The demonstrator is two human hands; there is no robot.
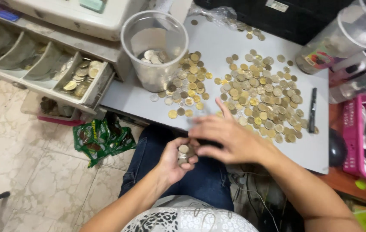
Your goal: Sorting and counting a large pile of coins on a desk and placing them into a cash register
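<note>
My left hand (175, 160) is cupped above my lap and holds a small stack of silver coins (183, 151). Right beside it, at the near edge of the grey table (217, 45), my right hand (230, 136) has its fingers spread and its fingertips by the stack; it grips nothing that I can see. A big spread of gold and silver coins (262, 96) covers the table just beyond the right hand. A smaller pile of coins (187, 86) lies left of that, against a clear plastic tub (153, 49) with a few silver coins in its bottom.
An open cash drawer (41, 64) with coin compartments sticks out at the left. A black pen (312, 109) lies right of the coins. A pink basket (361, 137) and clear jars (341, 38) stand at the right. Green packets (101, 138) lie on the tiled floor.
</note>
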